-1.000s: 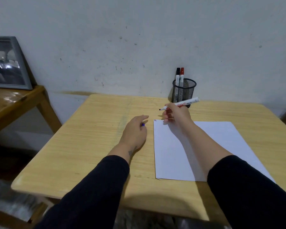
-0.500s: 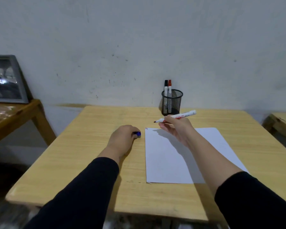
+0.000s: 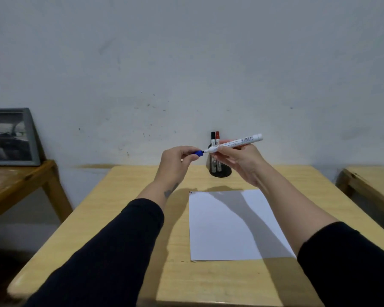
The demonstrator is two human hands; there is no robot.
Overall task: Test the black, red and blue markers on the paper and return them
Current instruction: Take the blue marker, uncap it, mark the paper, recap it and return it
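My right hand (image 3: 239, 160) holds a white-barrelled marker (image 3: 235, 143) raised above the table, its tip pointing left. My left hand (image 3: 177, 161) pinches the blue cap (image 3: 198, 153) right at that tip. Behind the hands a black mesh pen holder (image 3: 220, 168) stands at the back of the table, with a black-capped marker (image 3: 213, 138) and a red-capped marker (image 3: 217, 138) upright in it. A white sheet of paper (image 3: 228, 224) lies on the table below the hands, with small dark marks at its top left corner (image 3: 190, 192).
The wooden table (image 3: 129, 209) stands against a pale wall. A second wooden table (image 3: 13, 185) at the left carries a framed picture (image 3: 9, 136) leaning on the wall. Another wooden surface (image 3: 372, 185) shows at the right edge.
Both hands rose from the table. My left hand lifted the blue cap off the table and brought it to the marker's tip in my right hand. The camera tilted up.
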